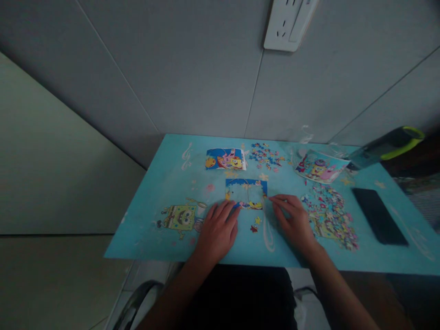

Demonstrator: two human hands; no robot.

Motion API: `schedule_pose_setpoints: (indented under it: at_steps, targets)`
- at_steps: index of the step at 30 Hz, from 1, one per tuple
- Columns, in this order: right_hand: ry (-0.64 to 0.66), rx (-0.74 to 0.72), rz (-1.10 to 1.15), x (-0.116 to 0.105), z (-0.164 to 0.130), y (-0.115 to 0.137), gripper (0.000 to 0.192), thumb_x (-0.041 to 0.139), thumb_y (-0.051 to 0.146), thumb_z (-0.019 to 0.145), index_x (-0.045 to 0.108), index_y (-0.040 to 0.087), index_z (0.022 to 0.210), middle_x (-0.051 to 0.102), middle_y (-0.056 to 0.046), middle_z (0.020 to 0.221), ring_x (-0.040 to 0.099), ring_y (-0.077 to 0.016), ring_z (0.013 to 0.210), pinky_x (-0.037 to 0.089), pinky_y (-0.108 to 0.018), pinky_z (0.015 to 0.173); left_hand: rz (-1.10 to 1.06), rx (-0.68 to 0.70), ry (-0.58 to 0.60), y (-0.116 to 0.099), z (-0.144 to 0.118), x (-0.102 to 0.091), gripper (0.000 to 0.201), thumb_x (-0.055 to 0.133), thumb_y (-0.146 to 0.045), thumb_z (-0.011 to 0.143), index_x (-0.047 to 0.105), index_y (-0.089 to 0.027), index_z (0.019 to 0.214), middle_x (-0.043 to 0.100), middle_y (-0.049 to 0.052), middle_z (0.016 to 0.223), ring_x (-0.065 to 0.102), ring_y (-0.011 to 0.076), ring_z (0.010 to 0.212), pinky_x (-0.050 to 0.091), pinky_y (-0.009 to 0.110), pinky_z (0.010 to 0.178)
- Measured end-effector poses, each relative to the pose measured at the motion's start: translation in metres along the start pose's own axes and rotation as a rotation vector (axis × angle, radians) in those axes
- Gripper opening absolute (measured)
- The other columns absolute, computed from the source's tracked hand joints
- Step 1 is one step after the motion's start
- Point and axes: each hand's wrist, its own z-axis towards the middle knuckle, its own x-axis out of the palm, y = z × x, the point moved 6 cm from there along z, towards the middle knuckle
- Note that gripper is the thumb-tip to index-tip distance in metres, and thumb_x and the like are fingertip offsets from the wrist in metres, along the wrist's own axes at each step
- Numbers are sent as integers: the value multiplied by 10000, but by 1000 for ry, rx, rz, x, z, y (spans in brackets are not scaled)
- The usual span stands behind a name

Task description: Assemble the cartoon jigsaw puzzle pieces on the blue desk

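A jigsaw puzzle border (246,206), blue along the top with yellow figures along the bottom, lies on the table around a bare middle. My left hand (220,228) is open, its fingers laid flat at the border's lower left corner. On the other side, my right hand (291,219) is open with fingers stretched toward the border's right edge; no piece shows between finger and thumb. Just below the border lie a yellow puzzle piece (257,220) and a dark red puzzle piece (253,228). Behind it rests a picture card (225,159) with cartoon figures.
Loose blue pieces (264,155) are scattered at the back. A larger heap of mixed pieces (332,215) spreads to the right, below a cartoon-printed bag (319,167). A dark phone (379,216) and a tilted bottle (381,149) stand farther right on the blue table (144,229).
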Motion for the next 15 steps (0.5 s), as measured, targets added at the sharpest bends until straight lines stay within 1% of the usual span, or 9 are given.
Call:
schedule_pose_setpoints:
  at_steps: [2, 5, 8, 11, 15]
  targets:
    - [37, -1, -39, -3, -7, -7, 258, 552, 227, 993, 719, 258, 1188, 690, -92, 1121, 630, -271, 1039, 519, -479, 914, -7, 3, -1, 0, 0, -1, 476, 517, -190, 982, 518, -220, 1457, 539, 104, 1484, 469, 285, 1392, 365, 551, 1190]
    - [82, -19, -98, 0, -10, -11, 261, 544, 230, 994, 719, 249, 1187, 699, -94, 1137, 635, -275, 1045, 521, -488, 932, -6, 5, 5, 1, 0, -1, 459, 504, -182, 984, 535, -211, 1441, 534, 105, 1490, 461, 287, 1401, 362, 548, 1192]
    - [108, -40, -176, 7, -1, -11, 304, 523, 245, 1006, 693, 258, 1257, 688, -99, 1237, 630, -285, 1104, 511, -504, 972, 4, 2, 11, 1, 1, 0, 440, 495, -190, 992, 548, -207, 1429, 534, 103, 1493, 454, 286, 1408, 356, 546, 1197]
    - [171, -77, -247, 16, 12, -11, 352, 509, 283, 1019, 651, 265, 1340, 651, -107, 1346, 612, -300, 1183, 505, -518, 999, 5, 3, -9, 1, 0, 1, 452, 497, -187, 990, 540, -221, 1439, 535, 104, 1495, 457, 290, 1409, 361, 564, 1189]
    - [215, -118, -292, 24, 27, -17, 390, 518, 342, 1023, 616, 246, 1388, 626, -130, 1398, 592, -313, 1247, 504, -530, 1015, 21, 12, -26, 0, -4, 2, 469, 513, -192, 980, 531, -228, 1447, 533, 99, 1504, 470, 296, 1405, 362, 582, 1184]
